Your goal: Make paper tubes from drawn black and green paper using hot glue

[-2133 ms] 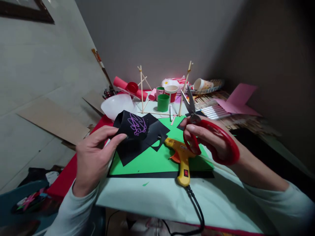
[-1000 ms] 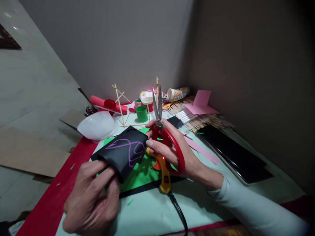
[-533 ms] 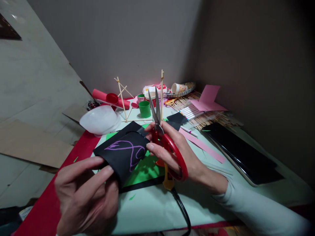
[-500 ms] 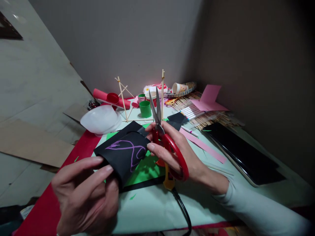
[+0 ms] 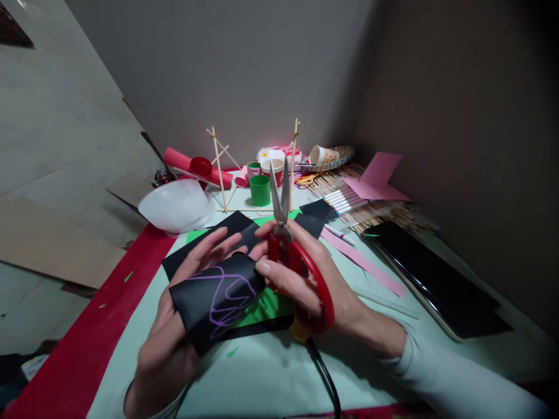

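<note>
My left hand (image 5: 174,326) holds a curled piece of black paper (image 5: 216,298) with a purple line drawing on it, just above the table. My right hand (image 5: 305,279) grips red-handled scissors (image 5: 301,265), blades pointing up and slightly apart, and its fingertips touch the right edge of the black paper. Under both hands lie a green sheet (image 5: 262,305) and more black paper (image 5: 218,233). A yellow glue gun is mostly hidden under my right hand; its black cord (image 5: 323,372) runs toward me.
A white bowl (image 5: 174,205) lies upside down at the left. Stick frames (image 5: 218,169), a green cup (image 5: 260,190), other cups and a red roll (image 5: 192,166) stand at the back. White markers (image 5: 343,201), pink paper (image 5: 379,174), a pink strip (image 5: 362,262) and a black slab (image 5: 432,273) are at the right.
My left hand turned palm up and moved under the black paper, bringing it closer to me. My right hand with the scissors stayed at the paper's right edge. The view shifted slightly.
</note>
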`<state>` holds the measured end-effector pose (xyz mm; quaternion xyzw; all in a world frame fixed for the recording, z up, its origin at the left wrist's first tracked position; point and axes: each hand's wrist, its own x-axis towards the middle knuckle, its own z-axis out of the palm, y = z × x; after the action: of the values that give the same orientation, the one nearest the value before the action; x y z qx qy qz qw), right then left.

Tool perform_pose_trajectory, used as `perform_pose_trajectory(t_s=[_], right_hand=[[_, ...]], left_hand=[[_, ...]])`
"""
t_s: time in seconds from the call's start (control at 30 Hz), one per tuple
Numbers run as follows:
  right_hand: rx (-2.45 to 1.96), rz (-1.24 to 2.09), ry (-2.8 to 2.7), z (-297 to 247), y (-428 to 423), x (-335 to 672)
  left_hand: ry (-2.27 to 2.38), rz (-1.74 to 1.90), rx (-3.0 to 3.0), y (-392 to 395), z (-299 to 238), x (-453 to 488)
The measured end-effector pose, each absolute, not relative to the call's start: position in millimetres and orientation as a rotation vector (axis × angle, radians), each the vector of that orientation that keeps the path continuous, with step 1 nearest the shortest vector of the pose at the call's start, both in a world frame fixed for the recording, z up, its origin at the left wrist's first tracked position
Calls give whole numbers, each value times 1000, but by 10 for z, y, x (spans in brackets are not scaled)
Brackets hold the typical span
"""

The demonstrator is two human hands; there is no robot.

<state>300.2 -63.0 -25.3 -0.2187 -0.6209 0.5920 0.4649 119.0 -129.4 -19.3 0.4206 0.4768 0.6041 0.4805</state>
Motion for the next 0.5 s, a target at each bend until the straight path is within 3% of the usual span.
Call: perform_pose_trajectory(t_s=[0.17, 0.33, 0.5], right_hand=[[-573, 1496, -1521, -237, -610, 3046], [-642, 1480, -1567, -230, -605, 3059], [-919, 1155, -1821, -184, -592, 3123]], left_hand=[[945, 1324, 782, -1331, -127, 1210], [1067, 1392, 860, -1276, -159, 1110], [1356, 1616, 968, -1317, -152, 1123]])
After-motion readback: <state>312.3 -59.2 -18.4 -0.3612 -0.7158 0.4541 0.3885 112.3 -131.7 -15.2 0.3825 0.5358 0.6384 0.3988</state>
